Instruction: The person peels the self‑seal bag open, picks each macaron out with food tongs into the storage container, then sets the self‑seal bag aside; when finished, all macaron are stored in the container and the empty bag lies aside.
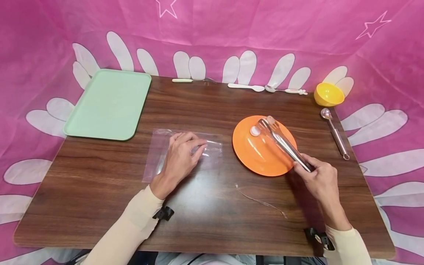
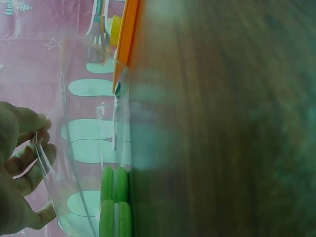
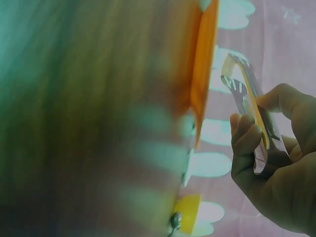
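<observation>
My left hand (image 1: 181, 151) pinches the edge of a clear plastic bag (image 1: 155, 154), which lies on the table. In the left wrist view, two green macaron-like cookies (image 2: 116, 217) stand by the bag's film; the hand hides them from the head view. My right hand (image 1: 319, 180) grips metal tongs (image 1: 286, 145) by the handle end. The tips of the tongs are spread above an orange plate (image 1: 265, 160). Beside one tip, a small white round piece (image 1: 255, 131) shows over the plate; I cannot tell whether the tongs touch it.
A thin clear strip (image 1: 260, 201) lies in front of the plate. At back left is a green tray (image 1: 109, 103). A fork (image 1: 182, 80), a white spoon (image 1: 243, 87) and another spoon (image 1: 286, 90) line the back edge. A yellow bowl (image 1: 328, 95) and a scoop (image 1: 336, 136) are at right.
</observation>
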{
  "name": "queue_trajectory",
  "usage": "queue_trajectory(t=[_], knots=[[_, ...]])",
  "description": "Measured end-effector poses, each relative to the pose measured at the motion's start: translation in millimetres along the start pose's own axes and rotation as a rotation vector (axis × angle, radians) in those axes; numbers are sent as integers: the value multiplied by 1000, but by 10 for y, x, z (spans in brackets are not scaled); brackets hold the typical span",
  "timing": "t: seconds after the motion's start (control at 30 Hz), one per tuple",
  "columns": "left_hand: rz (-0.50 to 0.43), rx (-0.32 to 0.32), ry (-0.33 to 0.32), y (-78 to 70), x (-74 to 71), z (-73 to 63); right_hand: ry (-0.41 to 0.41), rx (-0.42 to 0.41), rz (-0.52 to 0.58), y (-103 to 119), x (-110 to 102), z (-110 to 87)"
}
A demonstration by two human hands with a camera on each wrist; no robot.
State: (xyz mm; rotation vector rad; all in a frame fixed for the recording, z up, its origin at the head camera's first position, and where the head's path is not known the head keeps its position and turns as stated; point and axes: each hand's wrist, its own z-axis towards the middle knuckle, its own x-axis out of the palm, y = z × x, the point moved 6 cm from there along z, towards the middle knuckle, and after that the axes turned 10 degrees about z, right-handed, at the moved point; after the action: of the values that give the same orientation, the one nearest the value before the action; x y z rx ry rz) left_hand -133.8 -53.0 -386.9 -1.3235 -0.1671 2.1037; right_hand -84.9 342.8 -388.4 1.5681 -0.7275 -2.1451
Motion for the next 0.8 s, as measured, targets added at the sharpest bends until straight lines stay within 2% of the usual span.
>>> queue_trajectory(t=[0.13,0.4,0.53,0.6,0.67,0.8], knots=[[-4,-1,1,-2,9,5,8,79,-21,-137,-26,9],[-11,5,-9,-8,14,34,79,145,-43,-226,-15,6],[-7,9,-10,-14,23,36,56,177,-34,-209,-52,-18],[-5,8,-9,-16,24,34,26,153,-20,-156,-81,-35],[-1,7,-12,-15,24,34,18,92,6,-70,-96,-54],[-1,1,-19,-18,15,43,89,-72,107,168,-38,-119]])
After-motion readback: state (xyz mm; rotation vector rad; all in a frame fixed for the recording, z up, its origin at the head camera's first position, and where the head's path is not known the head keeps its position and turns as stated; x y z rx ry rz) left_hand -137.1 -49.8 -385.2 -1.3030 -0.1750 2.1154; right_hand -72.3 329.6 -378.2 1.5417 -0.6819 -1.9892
